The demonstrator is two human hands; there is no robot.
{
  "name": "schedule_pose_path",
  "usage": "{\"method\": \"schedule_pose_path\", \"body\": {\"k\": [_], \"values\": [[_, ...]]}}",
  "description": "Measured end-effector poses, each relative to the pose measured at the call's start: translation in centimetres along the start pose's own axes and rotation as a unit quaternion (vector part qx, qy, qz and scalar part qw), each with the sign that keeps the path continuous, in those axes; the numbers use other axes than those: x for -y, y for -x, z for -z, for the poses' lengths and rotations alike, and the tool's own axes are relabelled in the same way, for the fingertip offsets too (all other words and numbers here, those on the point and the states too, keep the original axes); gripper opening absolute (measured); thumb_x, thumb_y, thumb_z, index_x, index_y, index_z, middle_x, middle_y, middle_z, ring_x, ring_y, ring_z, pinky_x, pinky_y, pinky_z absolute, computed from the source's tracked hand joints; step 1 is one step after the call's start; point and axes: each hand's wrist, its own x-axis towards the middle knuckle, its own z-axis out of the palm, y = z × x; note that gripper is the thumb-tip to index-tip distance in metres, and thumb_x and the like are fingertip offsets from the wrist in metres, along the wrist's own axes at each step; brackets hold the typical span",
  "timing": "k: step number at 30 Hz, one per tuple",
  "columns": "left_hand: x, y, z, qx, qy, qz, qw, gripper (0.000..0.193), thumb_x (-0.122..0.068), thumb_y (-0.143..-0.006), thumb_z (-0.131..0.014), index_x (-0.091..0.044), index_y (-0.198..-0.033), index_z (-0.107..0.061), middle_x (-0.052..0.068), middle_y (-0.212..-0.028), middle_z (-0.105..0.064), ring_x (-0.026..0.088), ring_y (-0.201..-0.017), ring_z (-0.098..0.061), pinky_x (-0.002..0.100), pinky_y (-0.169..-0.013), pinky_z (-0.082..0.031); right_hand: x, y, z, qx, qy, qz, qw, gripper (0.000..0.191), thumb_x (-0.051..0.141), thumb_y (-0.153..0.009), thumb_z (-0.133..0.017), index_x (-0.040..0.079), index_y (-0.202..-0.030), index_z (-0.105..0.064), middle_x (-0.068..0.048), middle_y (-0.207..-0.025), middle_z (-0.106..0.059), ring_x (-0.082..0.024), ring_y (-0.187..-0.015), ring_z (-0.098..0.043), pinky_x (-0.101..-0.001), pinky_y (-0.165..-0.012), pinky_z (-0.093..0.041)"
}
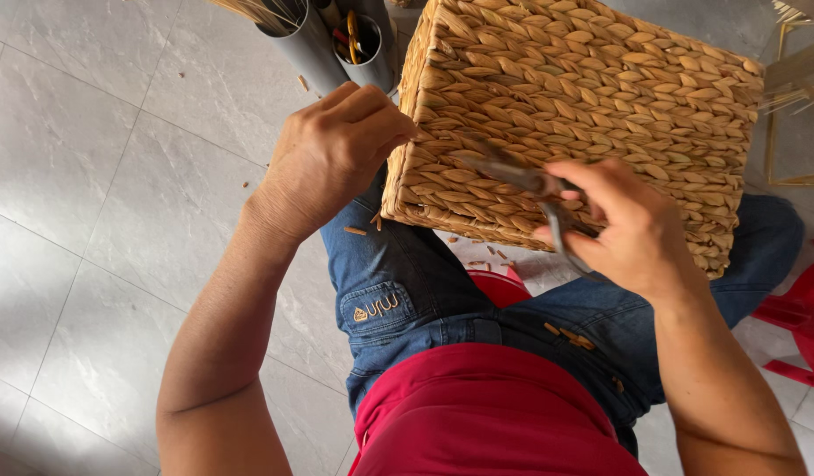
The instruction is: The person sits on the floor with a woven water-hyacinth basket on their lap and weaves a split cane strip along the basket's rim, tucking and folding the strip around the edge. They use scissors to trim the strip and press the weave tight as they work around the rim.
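Observation:
A rectangular woven straw basket (583,97) rests bottom-up across my knees. My left hand (332,154) grips its left corner, fingers curled against the weave. My right hand (623,225) holds a pair of metal scissors (521,181), whose closed-looking blades point left and lie against the basket's near side. Small cut bits of straw lie on my blue jeans (407,291) and on the floor under the basket.
Grey plastic tubes (323,44) holding tools and straw stand at the top, just left of the basket. A red plastic stool (799,326) shows at the right edge, with another red seat under me. A thin gold wire frame (790,106) stands at upper right. Grey tiles cover the floor.

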Motion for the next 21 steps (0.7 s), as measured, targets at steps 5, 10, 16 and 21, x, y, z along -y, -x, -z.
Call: {"method": "schedule_pose_path", "body": {"k": [5, 10, 16, 21], "values": [[-0.3, 0.0, 0.9, 0.004, -0.057, -0.040, 0.998, 0.013, -0.009, -0.091, -0.074, -0.013, -0.104, -0.073, -0.001, -0.093, -0.060, 0.016, -0.090, -0.060, 0.033, -0.080, -0.053, 2.8, -3.8, -0.4, 0.028, 0.047, 0.064, 0.996, 0.063, 0.032, -0.077, -0.092, 0.014, -0.131, -0.066, -0.002, -0.094, -0.069, -0.016, -0.081, -0.071, -0.0301, -0.061, -0.057], [-0.7, -0.1, 1.1, -0.005, -0.081, -0.066, 0.994, 0.013, -0.016, -0.095, -0.073, -0.011, -0.107, -0.073, -0.002, -0.098, -0.061, 0.017, -0.096, -0.060, 0.033, -0.087, -0.051, 4.3, -5.8, -0.4, 0.085, 0.066, 0.049, 0.993, 0.064, 0.034, -0.077, -0.089, 0.016, -0.135, -0.067, -0.001, -0.083, -0.067, -0.015, -0.070, -0.069, -0.0322, -0.058, -0.057], [-0.5, -0.3, 0.3, -0.015, -0.084, -0.060, 0.995, 0.012, -0.018, -0.094, -0.073, -0.011, -0.104, -0.072, -0.002, -0.099, -0.066, 0.016, -0.097, -0.063, 0.035, -0.087, -0.052, 4.2, -6.2, -1.1, 0.102, 0.093, 0.065, 0.988, 0.069, 0.036, -0.077, -0.087, 0.012, -0.137, -0.064, -0.008, -0.085, -0.071, -0.019, -0.065, -0.071, -0.0335, -0.054, -0.058], [1.5, -0.1, 0.3, -0.093, -0.077, 0.029, 0.992, 0.009, -0.002, -0.105, -0.072, -0.011, -0.107, -0.072, 0.002, -0.106, -0.071, 0.015, -0.092, -0.065, 0.033, -0.083, -0.052, 3.4, -5.0, -1.5, 0.064, 0.047, 0.095, 0.992, 0.065, 0.037, -0.081, -0.085, 0.010, -0.136, -0.063, -0.011, -0.095, -0.074, -0.023, -0.076, -0.073, -0.0332, -0.061, -0.060]]}}
